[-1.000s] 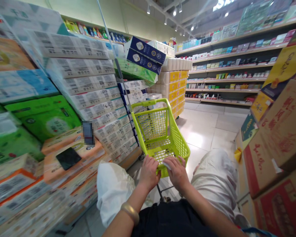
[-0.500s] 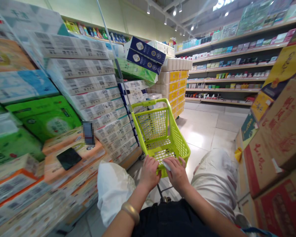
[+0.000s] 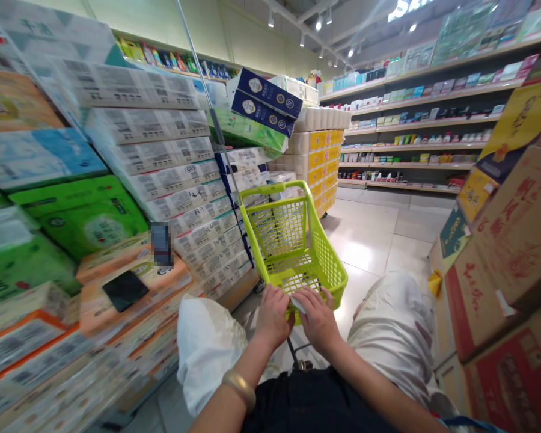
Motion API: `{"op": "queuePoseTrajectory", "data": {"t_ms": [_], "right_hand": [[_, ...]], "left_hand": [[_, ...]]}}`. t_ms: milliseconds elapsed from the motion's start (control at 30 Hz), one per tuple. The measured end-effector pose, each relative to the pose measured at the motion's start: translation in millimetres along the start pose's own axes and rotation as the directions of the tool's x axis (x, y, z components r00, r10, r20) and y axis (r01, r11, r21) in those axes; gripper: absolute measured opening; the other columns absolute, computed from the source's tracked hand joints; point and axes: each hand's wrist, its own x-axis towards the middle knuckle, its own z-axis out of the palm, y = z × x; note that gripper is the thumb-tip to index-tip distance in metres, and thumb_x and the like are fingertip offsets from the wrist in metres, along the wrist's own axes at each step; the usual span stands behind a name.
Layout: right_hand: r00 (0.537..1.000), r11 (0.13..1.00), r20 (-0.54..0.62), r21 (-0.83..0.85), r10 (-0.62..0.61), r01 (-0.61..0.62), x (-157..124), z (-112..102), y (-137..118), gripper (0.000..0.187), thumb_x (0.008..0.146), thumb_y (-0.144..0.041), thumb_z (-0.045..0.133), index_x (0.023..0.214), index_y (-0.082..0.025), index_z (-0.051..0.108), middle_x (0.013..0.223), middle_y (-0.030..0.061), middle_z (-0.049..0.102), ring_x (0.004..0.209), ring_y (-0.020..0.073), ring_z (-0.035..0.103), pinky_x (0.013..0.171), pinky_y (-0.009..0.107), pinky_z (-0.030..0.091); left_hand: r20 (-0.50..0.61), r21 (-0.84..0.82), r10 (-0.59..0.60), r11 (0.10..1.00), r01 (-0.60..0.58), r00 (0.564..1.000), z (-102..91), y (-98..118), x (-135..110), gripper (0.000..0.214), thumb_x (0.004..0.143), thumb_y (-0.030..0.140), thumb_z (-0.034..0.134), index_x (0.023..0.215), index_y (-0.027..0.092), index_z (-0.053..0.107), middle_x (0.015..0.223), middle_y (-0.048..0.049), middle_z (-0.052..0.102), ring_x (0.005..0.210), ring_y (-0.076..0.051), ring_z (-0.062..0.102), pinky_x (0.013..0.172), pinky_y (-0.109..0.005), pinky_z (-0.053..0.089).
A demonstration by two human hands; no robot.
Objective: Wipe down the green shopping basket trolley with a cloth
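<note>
A lime-green plastic shopping basket on wheels point(image 3: 321, 258) stands on the floor just in front of my knees, with nothing in it that I can see. My left hand point(image 3: 273, 317) is curled over its near rim. My right hand point(image 3: 316, 317) lies beside it on the same rim, fingers closed on a small white piece, maybe paper or a wipe point(image 3: 299, 304). The two hands nearly touch. A gold bangle point(image 3: 240, 386) sits on my left wrist.
Stacked packs of tissue and toilet paper point(image 3: 162, 174) wall the left side, with a black phone point(image 3: 125, 290) lying on one pack. Brown and red cartons point(image 3: 505, 252) are piled on the right. A tiled aisle point(image 3: 374, 234) leads to stocked shelves point(image 3: 415, 144).
My right hand has slid a little to the left along the basket rim, closer to my left hand. The basket and the rest hold still.
</note>
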Motion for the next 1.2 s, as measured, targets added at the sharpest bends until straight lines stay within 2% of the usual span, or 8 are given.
{"op": "queuePoseTrajectory", "data": {"t_ms": [200,300,433,633,733,967,1200], "right_hand": [[0.989,0.986,-0.083,-0.105,0.118,-0.127,-3.3,-13.2,23.8,0.036,0.085,-0.010,0.046,0.116,-0.025,0.058,0.115,0.0044,0.067,0.117,0.0211,0.055,0.108,0.040,0.017],[0.992,0.993,-0.084,-0.064,0.090,-0.096,-2.7,-9.0,17.7,0.034,0.085,-0.011,0.047,0.114,-0.024,0.059,0.112,0.0037,0.068,0.116,0.0202,0.056,0.108,0.039,0.018],[0.998,0.998,-0.029,-0.042,0.049,-0.050,0.9,-9.2,17.5,0.033,0.086,-0.012,0.047,0.113,-0.026,0.059,0.110,0.0030,0.068,0.112,0.0194,0.057,0.109,0.039,0.016],[0.988,0.982,-0.095,-0.133,0.124,-0.136,5.5,-29.4,54.4,0.027,0.088,-0.015,0.046,0.109,-0.025,0.060,0.104,0.0028,0.069,0.107,0.0204,0.059,0.107,0.041,0.018],[0.990,0.983,-0.076,-0.136,0.118,-0.127,6.2,-33.8,62.3,0.025,0.088,-0.015,0.046,0.105,-0.025,0.061,0.098,0.0020,0.069,0.101,0.0195,0.060,0.107,0.040,0.019],[0.993,0.984,-0.030,-0.136,0.113,-0.116,1.6,-31.5,55.3,0.026,0.086,-0.013,0.047,0.106,-0.025,0.060,0.099,0.0015,0.069,0.098,0.0189,0.059,0.105,0.038,0.020],[0.992,0.988,-0.022,-0.090,0.122,-0.123,-2.9,-34.1,35.1,0.026,0.085,-0.014,0.048,0.105,-0.026,0.060,0.099,0.0005,0.069,0.097,0.0178,0.060,0.105,0.037,0.020]], "left_hand": [[0.027,0.006,-0.020,1.000,0.020,0.999,-2.4,3.0,1.1,0.014,0.068,0.017,0.062,0.077,0.022,0.053,0.086,-0.0047,0.058,0.100,-0.026,0.053,0.108,-0.052,0.036],[0.020,0.011,-0.026,1.000,0.026,0.999,-2.2,3.5,1.4,0.015,0.067,0.016,0.062,0.077,0.022,0.052,0.085,-0.0041,0.058,0.099,-0.026,0.053,0.107,-0.053,0.036],[0.014,0.006,-0.022,1.000,0.022,1.000,-3.0,2.7,0.9,0.015,0.067,0.015,0.062,0.077,0.022,0.053,0.086,-0.0047,0.059,0.098,-0.026,0.053,0.106,-0.053,0.037],[0.027,-0.002,-0.017,1.000,0.017,1.000,-3.9,1.5,0.7,0.014,0.068,0.018,0.062,0.077,0.023,0.052,0.086,-0.0046,0.058,0.100,-0.027,0.053,0.107,-0.053,0.036],[0.021,-0.012,-0.013,1.000,0.013,1.000,-2.7,-0.7,0.5,0.015,0.068,0.017,0.062,0.077,0.023,0.052,0.085,-0.0041,0.058,0.100,-0.027,0.053,0.107,-0.053,0.036],[0.021,-0.012,0.017,1.000,-0.016,1.000,-5.3,-11.4,-2.7,0.015,0.065,0.018,0.064,0.073,0.023,0.052,0.084,-0.0034,0.059,0.100,-0.025,0.053,0.107,-0.050,0.036],[0.046,-0.010,0.023,1.000,-0.023,0.999,-13.9,-24.9,-7.4,0.017,0.061,0.017,0.067,0.069,0.024,0.053,0.080,-0.0021,0.058,0.097,-0.025,0.054,0.106,-0.049,0.038]]}}
